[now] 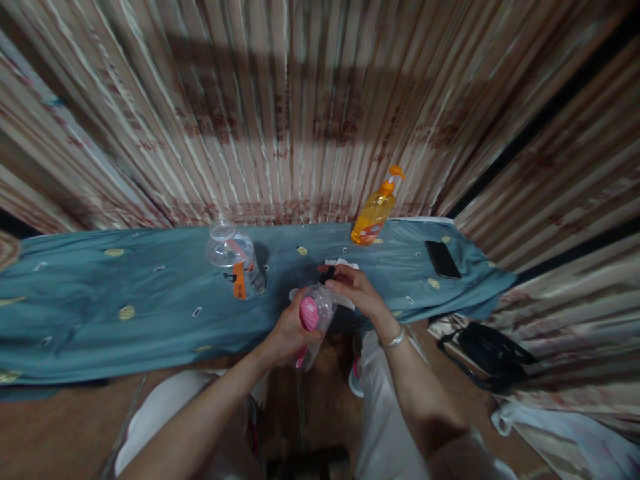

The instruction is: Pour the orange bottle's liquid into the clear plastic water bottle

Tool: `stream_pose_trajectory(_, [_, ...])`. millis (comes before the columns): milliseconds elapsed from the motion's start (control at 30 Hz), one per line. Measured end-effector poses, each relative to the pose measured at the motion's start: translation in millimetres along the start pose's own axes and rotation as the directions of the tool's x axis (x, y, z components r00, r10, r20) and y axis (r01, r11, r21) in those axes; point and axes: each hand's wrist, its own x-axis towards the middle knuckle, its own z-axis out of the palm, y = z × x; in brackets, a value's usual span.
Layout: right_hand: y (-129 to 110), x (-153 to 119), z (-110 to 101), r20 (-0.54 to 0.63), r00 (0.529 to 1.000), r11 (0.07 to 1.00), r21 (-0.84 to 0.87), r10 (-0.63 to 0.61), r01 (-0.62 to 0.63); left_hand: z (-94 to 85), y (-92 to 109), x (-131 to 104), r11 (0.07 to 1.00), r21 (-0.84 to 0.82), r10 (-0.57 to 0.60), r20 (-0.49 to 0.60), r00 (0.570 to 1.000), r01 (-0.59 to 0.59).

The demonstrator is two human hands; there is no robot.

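A clear bottle with a pink label [324, 308] is tilted at the front edge of the cloth-covered table, and my left hand [291, 329] is wrapped round its body. At the bottle's mouth, my right hand [353, 287] pinches a small black piece [327, 274] between thumb and fingers. Something white [345, 263] lies on the cloth behind my right hand, partly hidden by it. To the left stands a large clear plastic container with an orange label [240, 280].
An orange pump bottle [373, 217] stands at the table's back edge. A black phone [443, 259] lies at the right on the teal cloth [170, 280]. Pleated curtains [280, 120] hang behind and at both sides. A black bag [487, 353] sits below at the right.
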Motion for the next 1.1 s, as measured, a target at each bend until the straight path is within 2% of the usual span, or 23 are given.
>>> stream_pose_trajectory(100, [-2.2, -1.8, -2.2, 0.038, 0.999, 1.0, 0.014, -0.006, 0.005, -1.3, -0.3, -0.6, 1.0, -0.002, 0.009, 0.0, 1.0, -0.009])
stream_pose_trajectory(333, [1.5, 1.4, 0.7, -0.069, 0.997, 0.999, -0.041, -0.03, 0.027, -0.3, -0.8, -1.2, 1.0, -0.003, 0.002, 0.007, 1.0, -0.002])
stream_pose_trajectory(500, [-1.2, -1.7, -1.4, 0.035, 0.999, 1.0, 0.005, -0.02, 0.019, -0.8, -1.6, -0.8, 1.0, -0.002, -0.008, 0.006, 1.0, 0.008])
stream_pose_trajectory(567, [-2.9, -2.4, -3.0, 0.043, 0.999, 1.0, -0.014, -0.027, 0.027, -1.2, -1.8, -1.2, 1.0, 0.002, -0.012, 0.002, 1.0, 0.012])
stream_pose_trajectory(767, [1.5, 1.1, 0.9, -0.067, 0.997, 0.995, -0.094, -0.04, 0.034, -1.2, -2.6, -2.0, 1.0, 0.017, -0.013, -0.005, 1.0, 0.013])
stream_pose_trajectory(1000, [1.9, -1.9, -3.0, 0.061, 0.998, 0.999, -0.052, 0.0, 0.004, -3.4, -4.2, -2.1, 0.999, 0.041, -0.005, -0.02, 1.0, 0.006])
stream_pose_trajectory(1100, [3.0, -0.5, -4.0, 0.013, 1.0, 0.99, -0.137, -0.028, 0.029, -3.7, -5.1, -2.6, 0.999, 0.049, 0.0, -0.016, 1.0, 0.001])
